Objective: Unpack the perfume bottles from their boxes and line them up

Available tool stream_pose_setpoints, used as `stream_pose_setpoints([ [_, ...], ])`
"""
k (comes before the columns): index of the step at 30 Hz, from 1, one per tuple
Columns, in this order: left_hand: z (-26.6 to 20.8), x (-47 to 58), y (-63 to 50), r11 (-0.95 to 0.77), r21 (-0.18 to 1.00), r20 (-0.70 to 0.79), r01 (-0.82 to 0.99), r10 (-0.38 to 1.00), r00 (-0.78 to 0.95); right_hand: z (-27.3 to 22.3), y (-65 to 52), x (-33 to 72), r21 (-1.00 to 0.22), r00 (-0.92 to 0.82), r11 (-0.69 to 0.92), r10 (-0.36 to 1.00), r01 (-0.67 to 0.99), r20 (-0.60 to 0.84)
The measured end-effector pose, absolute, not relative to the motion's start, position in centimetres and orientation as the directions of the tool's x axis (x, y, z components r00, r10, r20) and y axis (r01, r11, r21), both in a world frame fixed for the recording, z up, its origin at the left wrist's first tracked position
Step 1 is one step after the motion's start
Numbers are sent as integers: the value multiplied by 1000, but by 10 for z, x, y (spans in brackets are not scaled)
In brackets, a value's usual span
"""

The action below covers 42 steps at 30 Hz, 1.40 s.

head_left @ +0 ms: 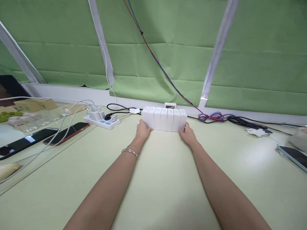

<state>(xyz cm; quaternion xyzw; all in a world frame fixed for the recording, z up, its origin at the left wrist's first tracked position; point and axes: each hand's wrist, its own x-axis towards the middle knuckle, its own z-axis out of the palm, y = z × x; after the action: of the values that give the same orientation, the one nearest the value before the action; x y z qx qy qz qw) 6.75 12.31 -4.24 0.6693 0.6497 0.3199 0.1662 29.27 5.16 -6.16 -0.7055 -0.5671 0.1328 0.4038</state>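
A row of several small white boxes [163, 120] stands upright, side by side, at the far side of the pale table [165, 179]. My left hand [142, 130] wraps round the left end of the row, its thumb at the front lower corner. At the opposite end, my right hand [188, 133] grips the last box, its thumb on the front face too. Both arms are stretched out, and the row is held between the two hands. Fingers behind the boxes are mostly hidden. Bracelets [129, 152] circle my left wrist.
Left of the boxes lies a white power strip [102, 121] with plugs and cables. Further left are two phones [67, 132] [26, 142] and cardboard boxes [35, 104]. Coiled cables [247, 123], a crumpled tissue [257, 132] and another phone [294, 156] lie right. Green blinds [163, 57] hang behind.
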Motion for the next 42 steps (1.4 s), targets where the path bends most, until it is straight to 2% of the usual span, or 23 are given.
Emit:
stream_pose_setpoints([
  [13,-40,65,120,-105,651,223,752,973,-57,-81,66,309,-799,249,110,917,592,311],
  [21,-39,65,120,-92,642,217,761,974,-65,-81,67,308,-826,289,120,901,550,323],
  [30,-41,63,120,-98,626,216,774,975,-51,-74,63,295,-859,520,48,778,510,352],
  [33,-41,63,121,-102,621,220,777,974,-47,-72,60,297,-894,608,66,711,442,354],
  [38,-41,63,121,-100,620,216,778,975,-47,-76,60,309,-959,777,109,566,262,276],
  [42,-40,63,121,-104,622,213,776,976,-41,-81,64,315,-970,818,158,522,186,242],
])
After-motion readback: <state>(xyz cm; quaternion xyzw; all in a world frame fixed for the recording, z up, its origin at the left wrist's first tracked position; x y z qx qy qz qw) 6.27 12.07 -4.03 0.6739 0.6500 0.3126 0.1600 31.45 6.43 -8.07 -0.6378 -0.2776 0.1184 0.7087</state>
